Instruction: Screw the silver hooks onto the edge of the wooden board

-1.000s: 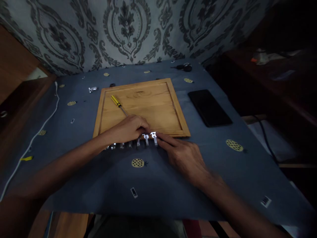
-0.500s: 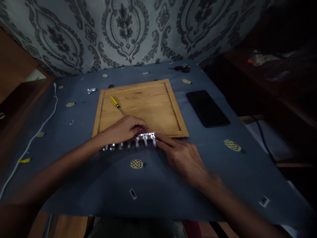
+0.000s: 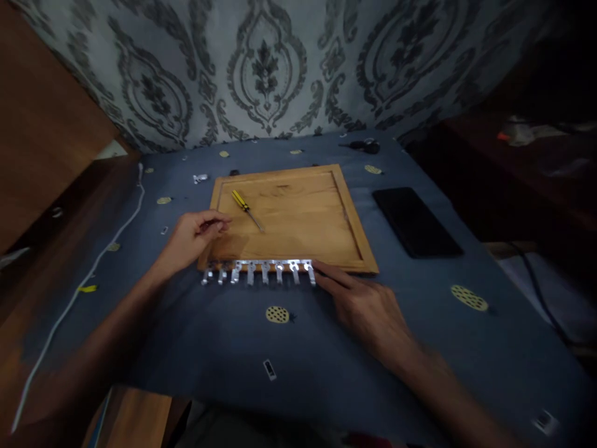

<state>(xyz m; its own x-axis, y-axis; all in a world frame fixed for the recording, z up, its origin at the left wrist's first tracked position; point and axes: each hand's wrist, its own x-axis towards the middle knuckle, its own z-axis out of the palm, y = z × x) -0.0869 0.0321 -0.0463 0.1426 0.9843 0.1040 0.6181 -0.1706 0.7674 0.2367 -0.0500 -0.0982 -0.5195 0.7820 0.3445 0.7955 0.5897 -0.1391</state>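
A shiny metal hook rail with several hooks lies along the near edge of a framed wooden board, its hooks hanging toward me. My right hand is at the rail's right end, index finger and thumb closed on it. Over the board's left edge is my left hand, apart from the rail. Its fingers and thumb are drawn together in a pinch; anything between them is too small to make out. On the board, beyond the left fingertips, rests a screwdriver with a yellow and black handle.
A black phone lies right of the board. Behind it is a dark object I cannot identify. A small shiny metal piece sits at the back left. A white cable runs down the left side of the blue tablecloth.
My left hand has moved left off the rail to the board's left side, uncovering the row of hooks. My right hand stays at the rail's right end. The view has shifted slightly.
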